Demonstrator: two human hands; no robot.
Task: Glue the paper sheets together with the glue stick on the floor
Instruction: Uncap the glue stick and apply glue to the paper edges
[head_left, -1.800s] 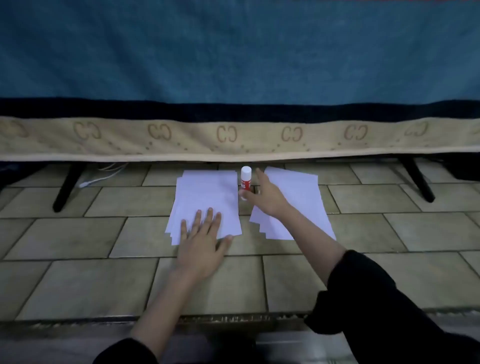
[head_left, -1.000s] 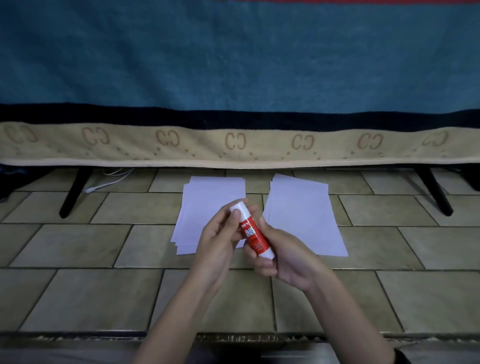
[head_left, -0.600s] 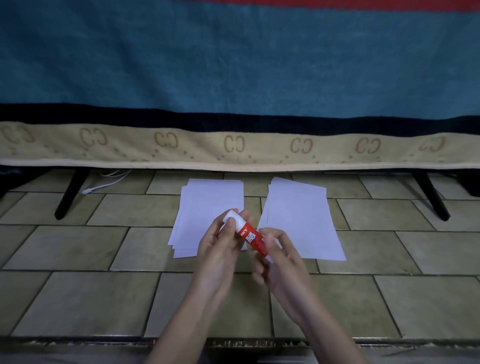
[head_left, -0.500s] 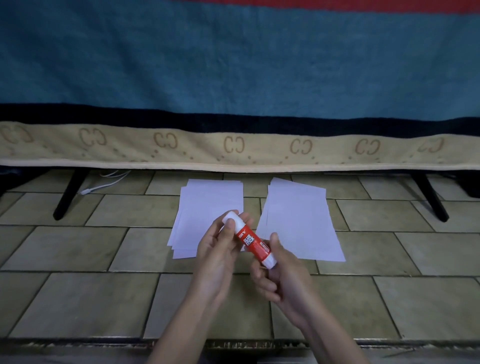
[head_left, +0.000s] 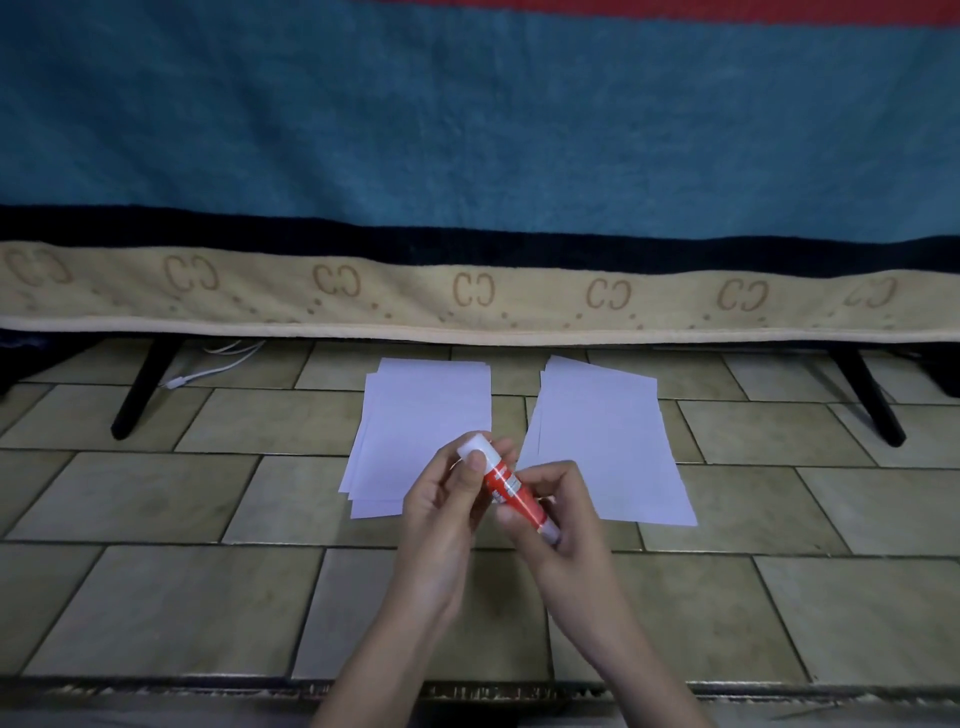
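Here, centre of the frame, low: both hands meet over the tiled floor (head_left: 218, 597), holding one glue stick (head_left: 511, 488) between them.

Glue stick: red body, white cap, white base. It lies tilted, cap toward the upper left, base toward the lower right. It is held in the air above the floor, in front of the gap between the two paper stacks. Cap is on.

Left hand (head_left: 441, 514): fingers curled, thumb and fingertips closed round the white cap end. Thumb lies along the cap, nail up.

Right hand (head_left: 558, 525): fingers curled round the lower body of the stick, the white base showing just past the knuckles. Firm wrap, nothing else in it.

Paper: two stacks of white sheets flat on the floor, above the hands in the frame.
- Left stack (head_left: 415, 415): several sheets, slightly fanned, edges stepped at the lower left corner. Its lower right part is hidden behind the left hand.
- Right stack (head_left: 608, 441): also several sheets, turned a little clockwise, edges stepped at the upper left. Its lower left edge is partly hidden behind the right hand.
- The stacks lie near each other, apart, with a strip of tile between.

Upper half of frame: a blanket (head_left: 467, 156), teal with a dark band and a beige border bearing repeated letter marks, hangs down to just above the floor. Black legs (head_left: 140, 389) slant out beneath it at left and right. A white cable (head_left: 208, 369) lies on the tiles at the left, near the left leg.
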